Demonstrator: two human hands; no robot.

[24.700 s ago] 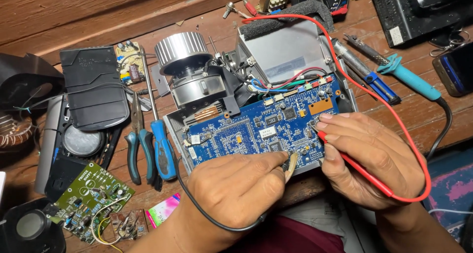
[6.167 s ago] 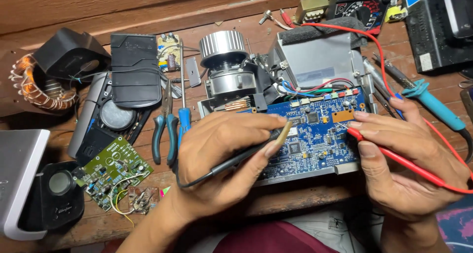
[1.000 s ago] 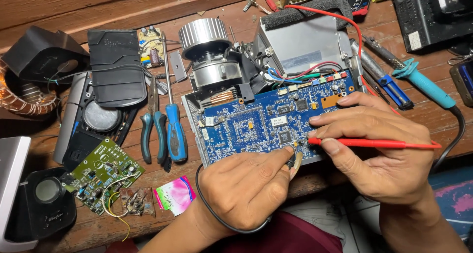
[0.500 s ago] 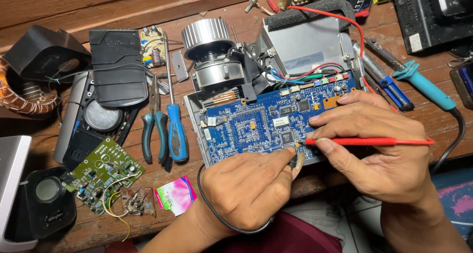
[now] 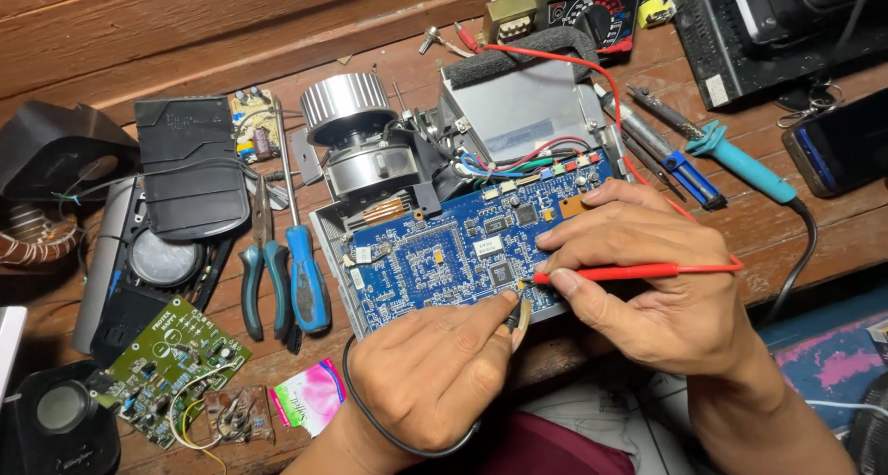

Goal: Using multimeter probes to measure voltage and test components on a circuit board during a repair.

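At the near edge of a wooden workbench [image 5: 814, 244], a person's left hand [image 5: 435, 373] is closed around a black test probe [image 5: 511, 316], fingertips pinching it so its tip meets the lower edge of a blue circuit board [image 5: 435, 262]; the probe's black lead loops back around the wrist. Just beside it, the right hand [image 5: 661, 281] grips a red test probe [image 5: 629, 272] between thumb and forefinger, the remaining fingers resting curled on the board, and the probe's tip touches the board close to the black one. The board lies flat in an opened grey metal case [image 5: 518, 114] at the middle of the bench.

To the left of the board sit blue-handled pliers [image 5: 262, 281] and a blue-handled screwdriver [image 5: 301, 253] side by side, with a green circuit board [image 5: 171, 369] nearer the front edge and a small pink and green packet [image 5: 310, 396] beside it. Behind the blue board stands a silver drum-shaped motor [image 5: 356, 137], and a black plastic cover [image 5: 190, 165] lies farther left. A teal-handled soldering iron [image 5: 740, 160] rests to the right. At the far edge a multimeter [image 5: 587, 3] feeds the red lead.
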